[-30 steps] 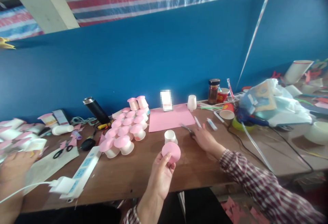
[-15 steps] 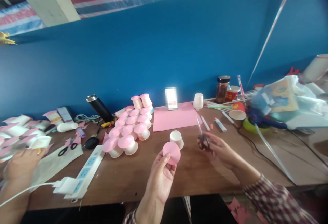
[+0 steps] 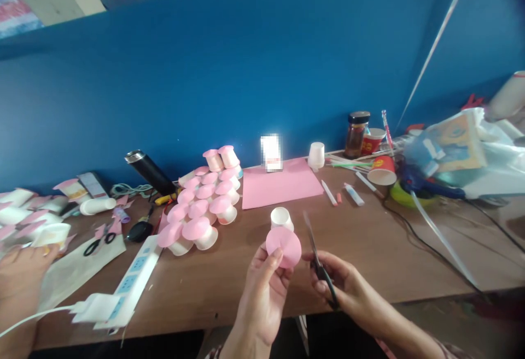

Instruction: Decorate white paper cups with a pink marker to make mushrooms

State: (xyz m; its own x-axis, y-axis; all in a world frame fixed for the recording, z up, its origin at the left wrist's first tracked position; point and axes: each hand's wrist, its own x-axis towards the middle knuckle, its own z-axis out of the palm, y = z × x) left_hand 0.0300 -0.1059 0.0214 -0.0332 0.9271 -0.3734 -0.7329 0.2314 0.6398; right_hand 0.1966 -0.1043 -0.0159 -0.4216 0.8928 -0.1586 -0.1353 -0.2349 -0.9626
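The left hand [image 3: 264,296] pinches the pink disc [image 3: 286,243] in front of the white cup [image 3: 281,217], the right hand [image 3: 340,285] grasps scissors [image 3: 324,277] beside it — holding the disc flat and still should keep any snip clean.

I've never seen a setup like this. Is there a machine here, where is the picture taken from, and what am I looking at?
No machine: these are a person's own bare hands, seen from a camera worn on the head, looking forward and down. The left hand holds a pink disc; the right hand holds scissors beside it. Just behind the disc stands a white cup. Farther back on the brown table lies a pink sheet, with a group of pink-topped cups to its left. A power strip lies nearer, and another person's hand shows at the left edge.
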